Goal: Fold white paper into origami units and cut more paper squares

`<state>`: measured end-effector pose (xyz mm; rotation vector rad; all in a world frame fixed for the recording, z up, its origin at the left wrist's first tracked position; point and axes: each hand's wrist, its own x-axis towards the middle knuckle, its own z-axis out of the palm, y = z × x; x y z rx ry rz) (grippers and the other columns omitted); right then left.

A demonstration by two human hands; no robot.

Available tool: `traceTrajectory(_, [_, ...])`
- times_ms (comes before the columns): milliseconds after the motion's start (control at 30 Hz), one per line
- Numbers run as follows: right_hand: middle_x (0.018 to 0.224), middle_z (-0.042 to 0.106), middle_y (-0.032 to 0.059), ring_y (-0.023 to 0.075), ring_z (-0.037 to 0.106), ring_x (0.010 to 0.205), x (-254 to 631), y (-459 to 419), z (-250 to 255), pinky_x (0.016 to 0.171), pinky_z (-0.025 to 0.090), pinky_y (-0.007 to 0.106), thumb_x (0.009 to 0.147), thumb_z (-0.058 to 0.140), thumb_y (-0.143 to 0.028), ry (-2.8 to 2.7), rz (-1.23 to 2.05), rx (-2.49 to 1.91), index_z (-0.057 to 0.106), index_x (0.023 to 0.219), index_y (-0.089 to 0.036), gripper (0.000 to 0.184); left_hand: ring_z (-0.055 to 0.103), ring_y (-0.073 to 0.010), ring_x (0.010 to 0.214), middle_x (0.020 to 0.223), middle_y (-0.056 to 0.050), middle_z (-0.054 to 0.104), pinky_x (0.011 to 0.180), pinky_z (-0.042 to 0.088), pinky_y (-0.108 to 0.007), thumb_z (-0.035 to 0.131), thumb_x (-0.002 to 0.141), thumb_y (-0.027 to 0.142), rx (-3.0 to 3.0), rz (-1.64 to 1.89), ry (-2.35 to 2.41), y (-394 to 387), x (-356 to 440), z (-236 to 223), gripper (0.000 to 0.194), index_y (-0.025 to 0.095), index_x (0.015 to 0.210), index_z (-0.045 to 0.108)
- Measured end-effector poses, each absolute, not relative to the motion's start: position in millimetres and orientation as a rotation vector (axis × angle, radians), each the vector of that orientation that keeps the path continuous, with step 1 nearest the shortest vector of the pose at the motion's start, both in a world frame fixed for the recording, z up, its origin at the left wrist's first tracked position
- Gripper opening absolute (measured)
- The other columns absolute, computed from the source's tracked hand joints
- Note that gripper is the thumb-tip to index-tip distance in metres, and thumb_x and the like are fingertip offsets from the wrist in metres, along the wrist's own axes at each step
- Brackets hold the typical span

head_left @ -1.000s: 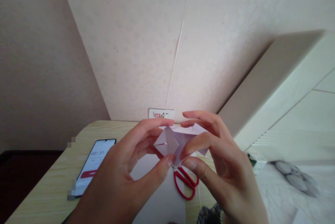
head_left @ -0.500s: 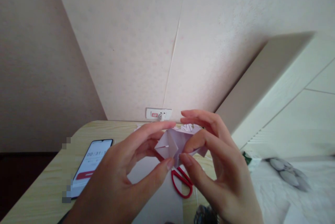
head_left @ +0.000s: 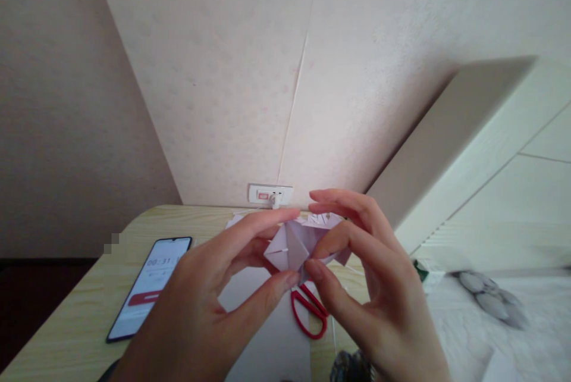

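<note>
A small folded paper piece [head_left: 292, 245], pale lilac-white with pointed flaps, is held up between both hands above the table. My left hand [head_left: 223, 269] grips its left side, thumb below and fingers above and behind. On the other side my right hand [head_left: 370, 269] pinches an edge of the paper between thumb and index finger, its remaining fingers raised and curved. Beneath the paper, scissors with red handles [head_left: 310, 313] lie partly over a white sheet [head_left: 267, 328]; their blades are hidden.
A phone [head_left: 151, 287] showing a running timer lies on the wooden table [head_left: 66, 316] at left. White paper pieces [head_left: 325, 218] lie behind my hands. A wall socket [head_left: 270, 194] holds a plug. To the right are a white cabinet [head_left: 504, 203] and white bedding [head_left: 473, 334].
The front flap of the folded paper has shifted slightly under my fingers. Both hands keep almost the same place and grip.
</note>
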<state>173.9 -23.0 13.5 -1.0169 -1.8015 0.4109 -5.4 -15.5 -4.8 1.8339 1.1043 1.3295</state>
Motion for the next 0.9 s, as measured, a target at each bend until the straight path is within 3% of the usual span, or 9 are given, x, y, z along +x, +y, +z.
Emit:
traceTrajectory(200, [0.125,0.06,-0.0025,0.0144,0.061,0.118,170.2,-23.9,12.8,0.098,0.051,0.024,0.083,0.066,-0.015,-1.817,0.306,-1.045,0.059,0.075,-0.024,0.014,0.075,-0.0108,0.096,0.112,0.016,0.076,0.083,0.059,-0.012,0.069,0.084,0.023,1.793,1.393,1.147,-17.9,1.3,-7.0,0.042,0.051,0.116,0.066])
traceTrajectory(900, [0.127,0.059,-0.0037,0.0142,0.061,0.119,173.8,-23.8,13.3,0.098,0.051,0.026,0.082,0.065,-0.015,-1.835,0.354,-1.07,0.057,0.076,-0.025,0.014,0.073,-0.0152,0.101,0.117,0.01,0.075,0.084,0.061,-0.021,0.067,0.087,0.025,1.913,1.366,1.193,-19.0,-2.1,-8.4,0.04,0.047,0.12,0.063])
